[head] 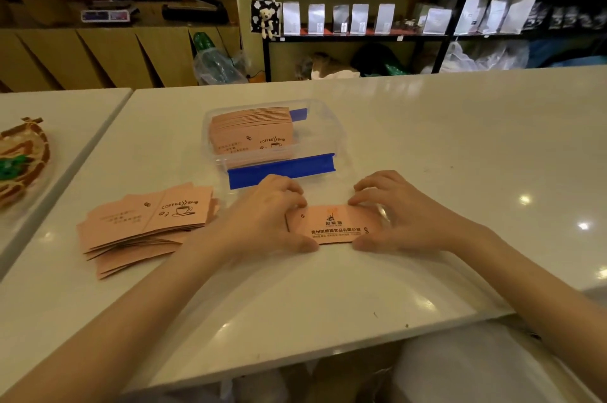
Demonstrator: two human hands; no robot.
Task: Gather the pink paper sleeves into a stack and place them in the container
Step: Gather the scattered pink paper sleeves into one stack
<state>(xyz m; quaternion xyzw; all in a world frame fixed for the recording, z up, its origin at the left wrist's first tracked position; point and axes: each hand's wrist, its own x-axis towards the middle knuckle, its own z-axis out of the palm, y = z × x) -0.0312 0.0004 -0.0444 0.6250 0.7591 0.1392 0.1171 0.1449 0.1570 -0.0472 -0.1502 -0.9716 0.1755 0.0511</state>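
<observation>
A white table (427, 139) fills most of the view, with a second white table (65, 120) butted against it on the left and dark shelving of pale pouches (361, 19) along the far wall. Near the middle of the main table sits a clear plastic container (323, 126) with blue clip flaps, the near flap (282, 169) folded down toward the person; inside it a row of pink sleeves (253, 136) stands on edge, packed against the left side, the right part of the tub holding none. To the left, lying flat and fanned out unevenly, is a loose pile of pink sleeves (147, 225), well apart from the hands' work. Just in front of the container, a small stack of pink sleeves (331, 225) rests flat on the table, printed side up (dark characters and a small logo). The left hand (262, 222) closes on its left end, thumb on the near edge and fingertips curled over the far edge; the right hand (400, 218) grips the right end the same way, so the stack lies squeezed between both hands. The blue near flap lies between the held stack and the container's opening. At the far left edge, a woven tray (23, 159) sits on the second table.
</observation>
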